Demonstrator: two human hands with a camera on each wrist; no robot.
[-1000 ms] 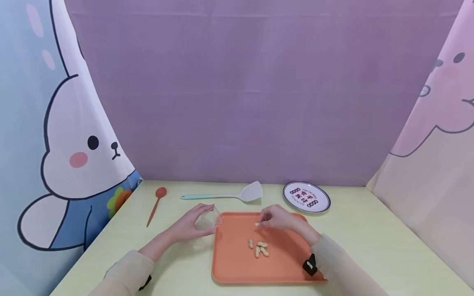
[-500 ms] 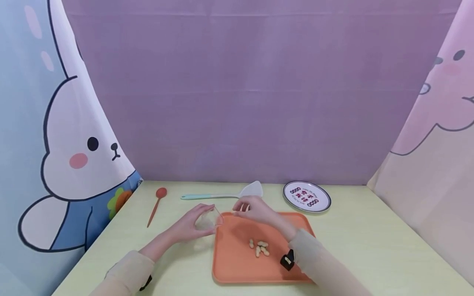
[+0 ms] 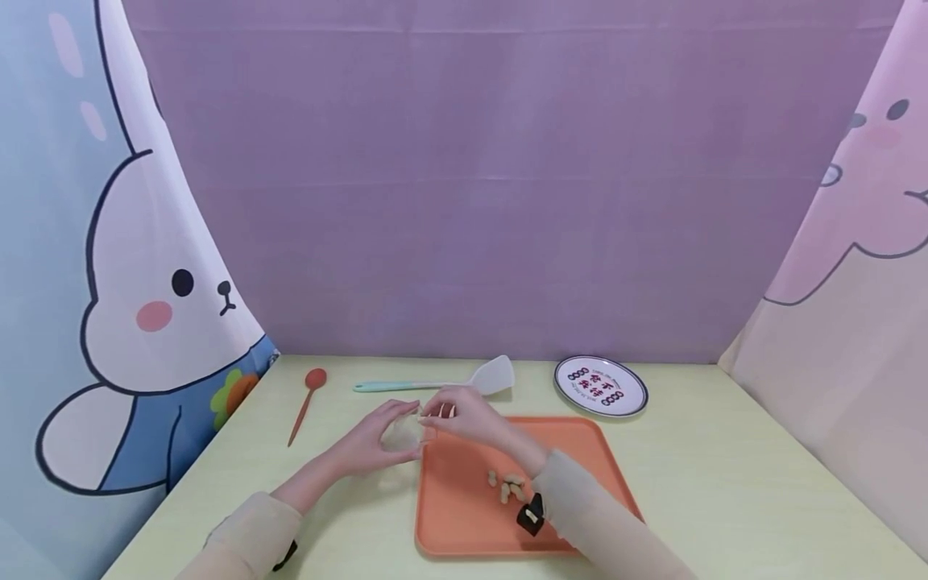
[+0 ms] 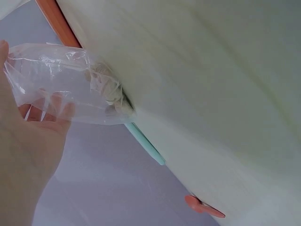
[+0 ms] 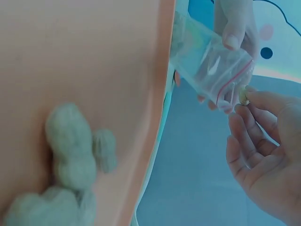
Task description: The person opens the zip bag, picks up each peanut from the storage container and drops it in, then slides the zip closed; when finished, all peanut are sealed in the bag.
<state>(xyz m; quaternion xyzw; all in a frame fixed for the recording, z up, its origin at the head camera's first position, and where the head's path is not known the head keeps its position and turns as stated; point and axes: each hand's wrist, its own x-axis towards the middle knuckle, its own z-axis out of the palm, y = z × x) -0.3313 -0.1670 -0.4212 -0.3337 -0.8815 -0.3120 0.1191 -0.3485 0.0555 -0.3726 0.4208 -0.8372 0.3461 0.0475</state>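
Observation:
My left hand [image 3: 370, 441] grips a clear zip bag [image 4: 56, 70] near its top, fingers on one side and thumb on the other. Several peanuts [image 4: 107, 87] lie at the bag's bottom. A red zip line [image 5: 233, 79] runs near the bag's mouth in the right wrist view. Between thumb and fingertips, my right hand [image 3: 464, 415] pinches a peanut [image 5: 243, 95] right at that mouth. Several more peanuts [image 3: 511, 480] lie in a loose group on the orange tray [image 3: 464, 532], below my right forearm.
Behind the hands lies a spatula [image 3: 493, 377] with a mint handle. A red spoon [image 3: 315, 379] is at the left, and a white plate [image 3: 600, 387] with red lettering at the back right. A purple curtain [image 3: 471, 201] hangs behind the table.
My right hand has moved left from over the tray to the bag's mouth, carrying the peanut. The left hand and the bag have stayed in place.

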